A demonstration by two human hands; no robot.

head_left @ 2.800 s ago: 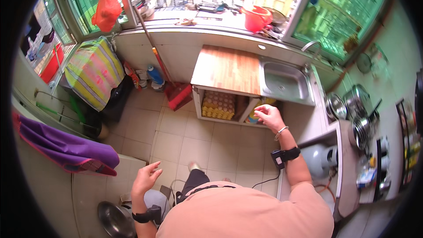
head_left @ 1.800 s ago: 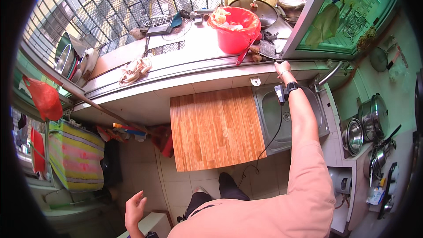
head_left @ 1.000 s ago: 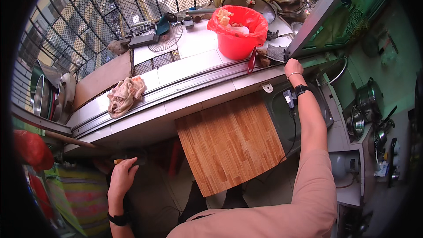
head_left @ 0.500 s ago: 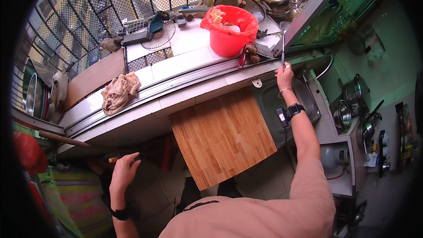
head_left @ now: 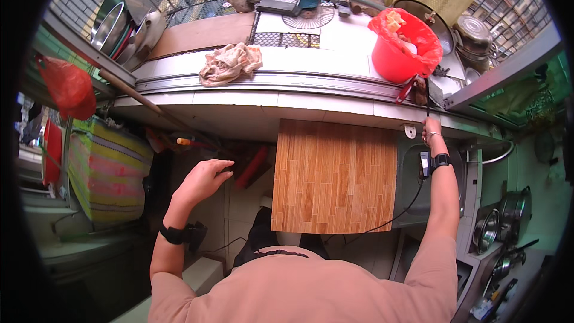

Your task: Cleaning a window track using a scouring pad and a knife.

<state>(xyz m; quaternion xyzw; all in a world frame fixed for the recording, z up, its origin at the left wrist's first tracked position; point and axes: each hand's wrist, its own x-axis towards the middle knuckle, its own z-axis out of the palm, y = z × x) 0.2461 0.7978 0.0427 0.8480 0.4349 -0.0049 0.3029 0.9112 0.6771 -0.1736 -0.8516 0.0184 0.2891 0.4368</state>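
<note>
My right hand [head_left: 431, 130] is closed round the dark handle of a ladle [head_left: 427, 104] at the sill's right end. Its bowl cannot be made out now. Close by stands a red bucket [head_left: 394, 63] lined with a red plastic bag, with scraps inside. A red-handled tool [head_left: 405, 91] leans at its base. My left hand [head_left: 206, 179] hangs in the air left of the wood-patterned board [head_left: 335, 176], fingers stretched and holding nothing. The board lies partly over the grey sink [head_left: 412, 191], beneath my right forearm.
A crumpled cloth [head_left: 230, 64] lies on the tiled sill [head_left: 287, 63]. Behind the bucket are a lid and a metal pot [head_left: 472, 33]. Bowls [head_left: 110, 30] stand at far left, above a wooden pole [head_left: 134, 93] and a striped bag [head_left: 107, 167]. Pans [head_left: 487, 227] sit at right.
The view has turned, so the sill now runs level. My right hand keeps hold of the ladle, whose head has dropped out of clear sight. My left hand's fingers now point more to the right.
</note>
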